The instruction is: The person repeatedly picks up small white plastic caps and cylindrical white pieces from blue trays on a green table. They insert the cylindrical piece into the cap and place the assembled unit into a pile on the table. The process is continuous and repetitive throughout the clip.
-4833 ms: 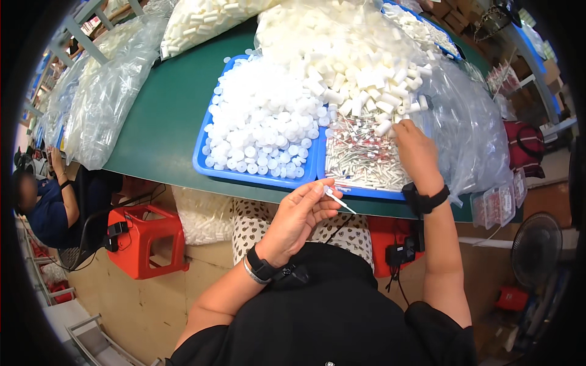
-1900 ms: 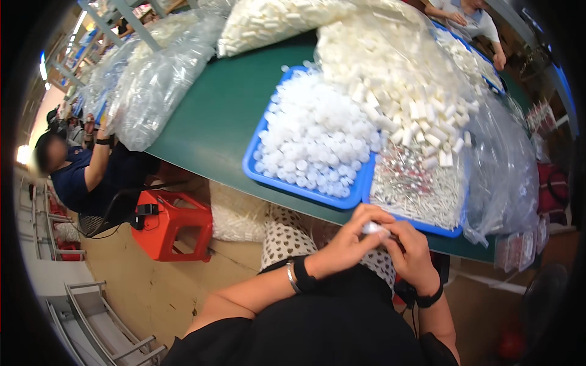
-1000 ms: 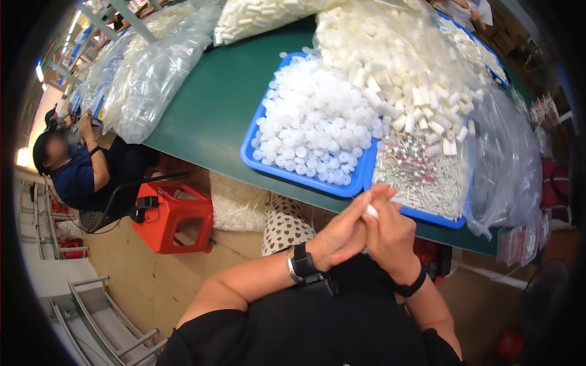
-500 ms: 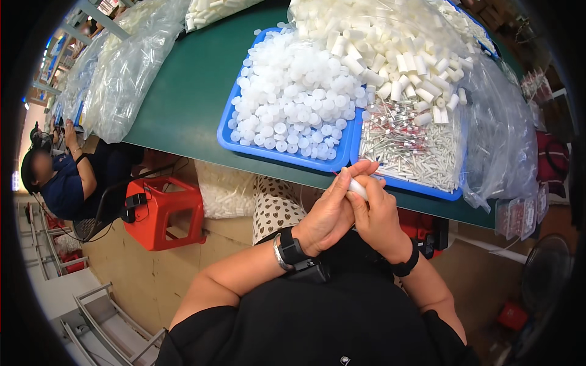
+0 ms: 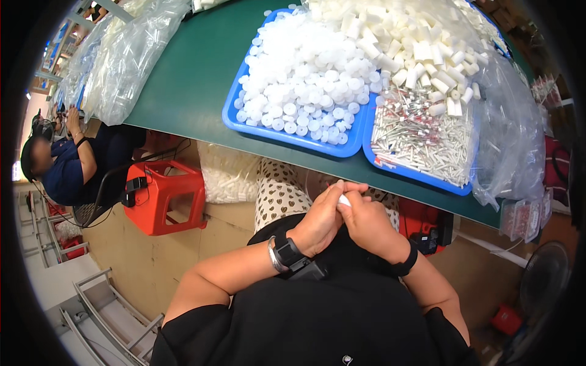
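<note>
The left grip (image 5: 317, 224) and right grip (image 5: 371, 227) meet around a white cylinder (image 5: 345, 200), partly hidden by fingers. Beyond them on the green worktop (image 5: 183, 79), translucent discs (image 5: 299, 79) fill a blue tray (image 5: 305, 143) ahead-left; thin white pins (image 5: 421, 143) and cream cylinders (image 5: 421, 52) lie ahead-right.

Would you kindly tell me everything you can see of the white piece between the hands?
Only a small part of the white piece shows: plain white, seemingly smooth and rounded. It is held between the left hand and the right hand, on the near side of the green table. The rest is hidden, so its full shape, material and tilt cannot be told.
</note>
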A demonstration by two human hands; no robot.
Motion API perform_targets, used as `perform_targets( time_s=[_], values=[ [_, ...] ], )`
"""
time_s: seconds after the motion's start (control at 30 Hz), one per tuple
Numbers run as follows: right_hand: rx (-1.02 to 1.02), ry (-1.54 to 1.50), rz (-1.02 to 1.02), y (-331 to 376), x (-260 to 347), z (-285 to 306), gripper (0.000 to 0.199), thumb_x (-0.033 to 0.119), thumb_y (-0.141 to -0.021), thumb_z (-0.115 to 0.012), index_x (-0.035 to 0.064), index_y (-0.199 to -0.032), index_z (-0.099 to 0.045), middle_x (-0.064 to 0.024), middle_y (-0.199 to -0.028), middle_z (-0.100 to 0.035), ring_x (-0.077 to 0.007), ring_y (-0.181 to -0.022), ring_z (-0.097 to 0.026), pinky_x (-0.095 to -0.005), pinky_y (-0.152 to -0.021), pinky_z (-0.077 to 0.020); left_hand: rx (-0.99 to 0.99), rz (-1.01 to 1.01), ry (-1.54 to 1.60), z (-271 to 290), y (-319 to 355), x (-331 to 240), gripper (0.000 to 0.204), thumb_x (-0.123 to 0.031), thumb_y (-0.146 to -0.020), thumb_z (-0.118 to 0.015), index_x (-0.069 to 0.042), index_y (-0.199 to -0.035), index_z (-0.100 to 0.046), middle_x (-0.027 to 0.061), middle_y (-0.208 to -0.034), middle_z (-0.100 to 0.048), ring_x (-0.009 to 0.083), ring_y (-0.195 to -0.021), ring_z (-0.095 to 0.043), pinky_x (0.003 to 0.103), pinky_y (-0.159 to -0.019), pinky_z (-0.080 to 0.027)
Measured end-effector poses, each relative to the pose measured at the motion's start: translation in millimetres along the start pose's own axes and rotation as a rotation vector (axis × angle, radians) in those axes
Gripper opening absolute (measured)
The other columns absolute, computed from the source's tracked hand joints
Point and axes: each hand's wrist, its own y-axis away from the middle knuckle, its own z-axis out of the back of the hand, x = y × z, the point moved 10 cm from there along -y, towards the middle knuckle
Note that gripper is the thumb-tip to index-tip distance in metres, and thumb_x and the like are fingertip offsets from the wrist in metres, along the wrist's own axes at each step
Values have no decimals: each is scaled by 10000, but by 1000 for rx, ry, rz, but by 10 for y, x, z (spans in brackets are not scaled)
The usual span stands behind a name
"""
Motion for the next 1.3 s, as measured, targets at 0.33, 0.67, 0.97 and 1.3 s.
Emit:
perform_targets(
  time_s=[0.33,0.67,0.97,1.3],
  values=[
    [108,-31,-131,-183,-630,-432,398,348,-963,-541,-43,-1032,-566,-265,-859,-658,-423,-825,-645,-495,-746,-501,-347,307,216,720,-157,645,571,-467,-1034,-370,12,-1344,-406,130,-1325,-495,252,-1249,-465,420,-1096,-350],
    [-418,240,252,-113,191,1184,85,67,-850,-663,40,-931,-656,-109,-815,-640,-289,-652,-634,-378,-569,-497,24,-223,-737,-230,88,-979,173,-190,-984,-576,-36,-981,-654,52,-885,-660,147,-748,-572,258,-672,-459],
    [-399,432,323,-493,42,1237,201,-29,-783,-588,24,-973,-623,-112,-922,-590,-277,-773,-632,-376,-615,-502,-152,-1060,-1732,-604,-200,-1523,261,-46,-809,-681,-33,-1066,-635,116,-1028,-610,319,-953,-546,403,-809,-468],
    [-675,-300,110,-174,-386,1575,155,72,-971,-579,27,-1119,-569,-76,-804,-674,-77,-575,-533,-226,-545,-426,-248,-1062,-1711,-570,-313,-1592,171,-76,-806,-704,-49,-969,-660,107,-856,-613,293,-800,-588,385,-688,-492]
  ],
)
